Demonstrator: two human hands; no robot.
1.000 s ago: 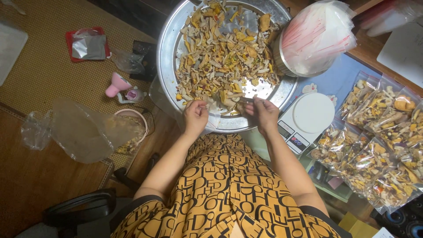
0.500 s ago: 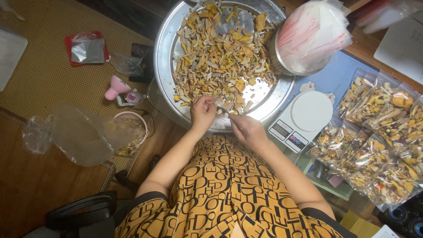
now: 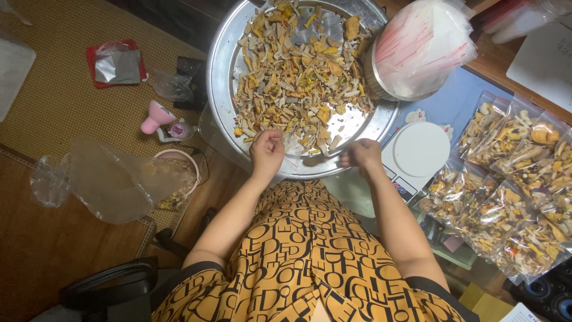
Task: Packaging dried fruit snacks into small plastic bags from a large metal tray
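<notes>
A small clear bag [image 3: 296, 149] is pinched at each end by closed fingers of the left hand [image 3: 266, 152] and right hand [image 3: 361, 154]; its long axis is stretched left to right along the near rim of the metal tray [image 3: 217, 89].

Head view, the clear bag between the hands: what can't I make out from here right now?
- Thin clear plastic bag: see-through against the round metal tray, so its opening and contents cannot be told.
- Left hand and right hand: curled fingers hide the grip.
- White round kitchen scale: the right hand covers its display.
- Filled clear snack bags: cut off by the right edge.
- Tray's far rim: cut off by the top edge.
</notes>
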